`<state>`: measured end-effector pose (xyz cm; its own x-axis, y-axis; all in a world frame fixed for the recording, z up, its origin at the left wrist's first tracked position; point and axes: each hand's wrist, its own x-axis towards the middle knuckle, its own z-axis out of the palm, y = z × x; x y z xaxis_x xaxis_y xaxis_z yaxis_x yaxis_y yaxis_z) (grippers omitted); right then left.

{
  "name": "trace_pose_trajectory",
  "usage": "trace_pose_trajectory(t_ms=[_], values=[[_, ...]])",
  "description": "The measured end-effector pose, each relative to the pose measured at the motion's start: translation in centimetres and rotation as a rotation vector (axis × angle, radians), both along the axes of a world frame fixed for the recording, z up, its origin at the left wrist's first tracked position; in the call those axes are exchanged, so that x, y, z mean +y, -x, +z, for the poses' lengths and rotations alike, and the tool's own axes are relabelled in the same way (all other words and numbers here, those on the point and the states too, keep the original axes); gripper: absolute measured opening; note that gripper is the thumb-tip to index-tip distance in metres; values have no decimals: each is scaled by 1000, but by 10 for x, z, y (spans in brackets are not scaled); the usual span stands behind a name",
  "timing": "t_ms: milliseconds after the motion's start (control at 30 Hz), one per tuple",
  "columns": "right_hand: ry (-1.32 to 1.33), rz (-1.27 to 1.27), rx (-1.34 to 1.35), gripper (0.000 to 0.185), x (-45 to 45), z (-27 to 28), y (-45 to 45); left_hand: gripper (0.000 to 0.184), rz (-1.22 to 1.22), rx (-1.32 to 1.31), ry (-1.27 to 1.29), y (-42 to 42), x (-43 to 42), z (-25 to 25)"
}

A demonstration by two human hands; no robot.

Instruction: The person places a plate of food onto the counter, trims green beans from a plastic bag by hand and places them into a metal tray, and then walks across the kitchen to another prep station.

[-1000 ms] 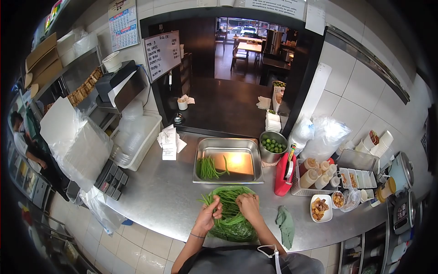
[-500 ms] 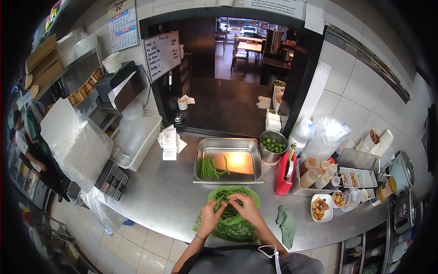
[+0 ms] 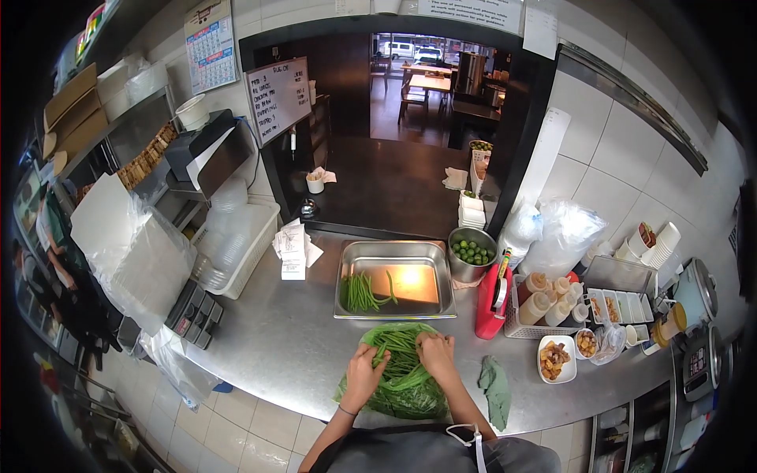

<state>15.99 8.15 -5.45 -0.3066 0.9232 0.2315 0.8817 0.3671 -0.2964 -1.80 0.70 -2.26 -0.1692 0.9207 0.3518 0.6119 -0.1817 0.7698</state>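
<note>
A green plastic bag [image 3: 406, 404] full of long green beans [image 3: 400, 351] lies on the steel counter in front of me, its mouth spread wide. My left hand [image 3: 366, 374] is closed at the left of the mouth, with what looks like a green bean between thumb and fingers. At the right rim, my right hand [image 3: 436, 354] has its fingers curled in; what they grip is hidden. Just beyond the bag stands a rectangular steel pan [image 3: 426, 309], with a small bunch of beans [image 3: 363, 292] in its left part.
A steel pot of small green limes [image 3: 472, 251], a red jug [image 3: 493, 303] and a basket of sauce bottles [image 3: 552, 303] stand to the right. A green cloth [image 3: 494, 390] lies near the front edge. Receipts [image 3: 294, 248] lie left of the pan. Two people [image 3: 51, 260] are at far left.
My hands, close together over the beans before, have moved apart to the two sides of the bag's mouth. More of the beans shows between them. The pan's beans look the same.
</note>
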Motion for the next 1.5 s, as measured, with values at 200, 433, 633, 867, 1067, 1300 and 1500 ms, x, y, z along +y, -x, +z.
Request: trace_pose_trajectory(t_ms=[200,433,633,867,1067,1300,1500], values=[[63,-10,90,15,9,-6,1,17,-27,19,-36,-3,0,0],[-55,130,381,13,-12,27,3,19,-43,-107,18,-7,1,7],[-52,333,552,13,-31,52,25,20,-42,-462,70,-10,5,-1],[191,380,779,20,-24,44,34,16,79,-804,80,7,3,12],[307,299,796,20,-16,22,21,17,77,-1114,55,19,2,16],[248,331,813,19,-22,40,26,13,-41,-1065,92,3,1,19],[145,323,744,14,-21,31,15,11,60,-1132,75,12,1,19]])
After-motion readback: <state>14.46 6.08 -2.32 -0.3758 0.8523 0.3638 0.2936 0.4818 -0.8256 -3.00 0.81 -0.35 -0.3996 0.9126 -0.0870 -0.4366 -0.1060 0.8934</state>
